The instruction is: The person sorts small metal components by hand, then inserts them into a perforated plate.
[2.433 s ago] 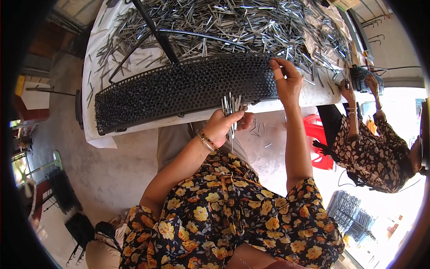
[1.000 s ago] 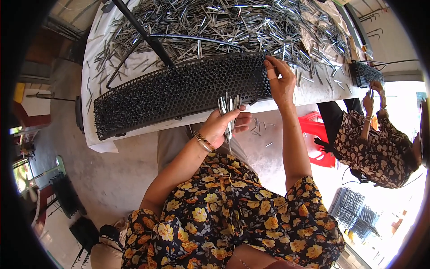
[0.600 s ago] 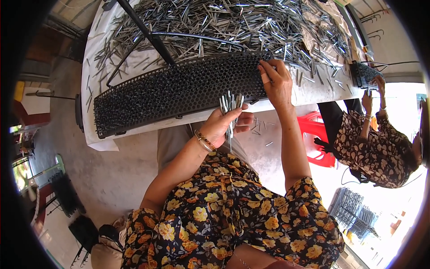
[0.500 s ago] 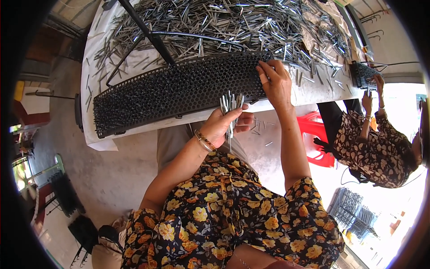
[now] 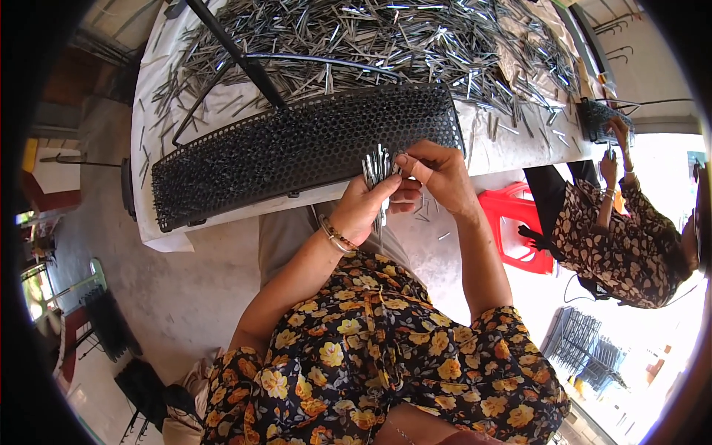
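Note:
My left hand [image 5: 362, 209] is closed round a bundle of thin silvery metal strips [image 5: 377, 165], their ends sticking up above the thumb. At the bundle's right side my right hand [image 5: 442, 178] pinches a strip between thumb and forefinger; the fingertips partly hide it. One finger of that hand has a pale bandage. Just beyond both hands lies a long black perforated metal panel [image 5: 348, 152], tilted along the table's near edge. Dark strips stand thickly in its left part, while open holes show toward its right end.
A large heap of loose metal strips [image 5: 356, 44] covers the far side of the white-covered table [image 5: 486, 159]. A black metal frame bar [image 5: 256, 74] rises behind the panel. On the right, a co-worker [image 5: 619, 245] handles another panel [image 5: 604, 119] beside a red plastic stool [image 5: 512, 222].
My right hand has moved from the panel's right end down and left to the bundle in my left hand. The panel has shifted very slightly; the left hand stays in place.

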The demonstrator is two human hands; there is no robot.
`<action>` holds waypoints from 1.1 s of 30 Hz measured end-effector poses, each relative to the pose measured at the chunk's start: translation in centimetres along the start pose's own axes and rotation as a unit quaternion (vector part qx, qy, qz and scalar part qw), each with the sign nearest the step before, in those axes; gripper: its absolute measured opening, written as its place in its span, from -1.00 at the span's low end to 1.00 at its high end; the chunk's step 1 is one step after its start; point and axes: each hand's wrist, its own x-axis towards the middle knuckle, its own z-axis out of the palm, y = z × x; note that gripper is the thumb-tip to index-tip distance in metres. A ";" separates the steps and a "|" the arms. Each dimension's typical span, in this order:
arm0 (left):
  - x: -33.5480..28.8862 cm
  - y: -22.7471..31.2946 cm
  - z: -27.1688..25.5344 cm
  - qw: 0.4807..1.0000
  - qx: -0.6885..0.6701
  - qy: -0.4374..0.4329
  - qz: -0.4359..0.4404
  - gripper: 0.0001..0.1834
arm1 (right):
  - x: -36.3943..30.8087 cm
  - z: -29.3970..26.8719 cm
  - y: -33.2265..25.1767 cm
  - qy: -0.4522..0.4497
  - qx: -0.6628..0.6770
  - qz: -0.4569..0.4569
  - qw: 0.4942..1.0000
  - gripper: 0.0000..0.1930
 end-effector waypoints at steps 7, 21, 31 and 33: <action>0.3 -0.2 -0.1 0.999 0.010 0.030 -0.022 -0.75 | 0.0 -1.0 0.5 0.118 0.097 0.088 0.984 -0.76; 0.5 -0.9 -0.5 0.998 -0.002 0.020 -0.066 -0.73 | 5.6 -6.9 4.2 0.192 -0.065 -0.118 0.972 -0.82; 0.4 -0.1 -0.7 0.995 0.001 -0.002 -0.096 -0.70 | 5.8 -7.4 4.2 0.111 -0.082 -0.141 0.980 -0.82; 0.5 -0.1 -0.8 0.995 0.001 0.004 -0.098 -0.71 | 5.6 -7.3 3.9 0.123 -0.074 -0.150 0.978 -0.82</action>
